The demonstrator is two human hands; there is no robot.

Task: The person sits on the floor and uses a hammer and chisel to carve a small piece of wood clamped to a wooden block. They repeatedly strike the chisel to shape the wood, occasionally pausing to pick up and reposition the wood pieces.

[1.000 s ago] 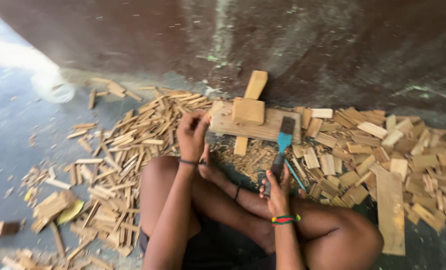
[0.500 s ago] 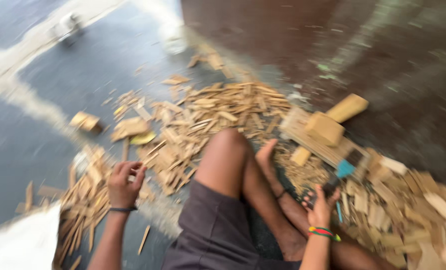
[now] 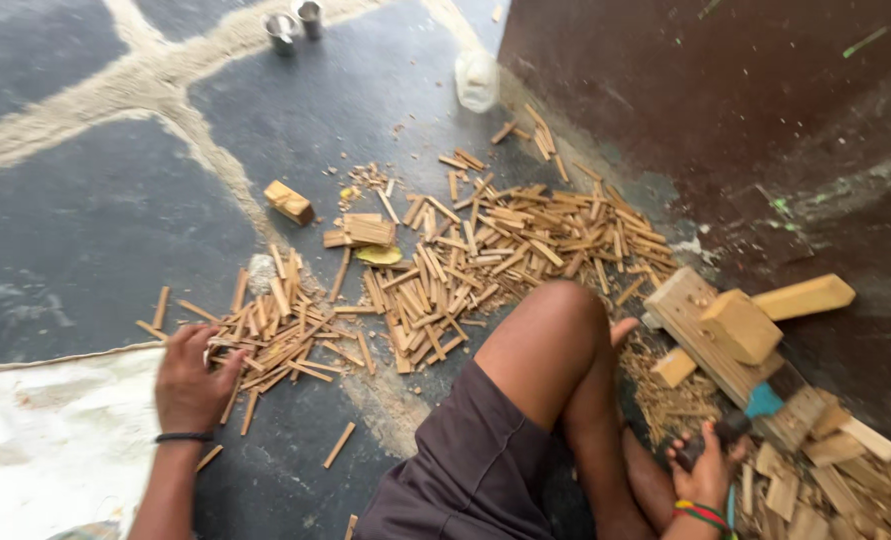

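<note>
Left hand (image 3: 190,385) on stick pile (image 3: 275,335), fingers bent on sticks. Right hand (image 3: 705,468) fingers wrapped tight round tool handle (image 3: 717,435) beside block (image 3: 710,335).

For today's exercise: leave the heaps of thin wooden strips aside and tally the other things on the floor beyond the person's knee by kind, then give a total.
Metal cups: 2
Clear plastic jar: 1
Loose wooden block: 1
Small stack of flat wood pieces: 1
Total: 5
</note>
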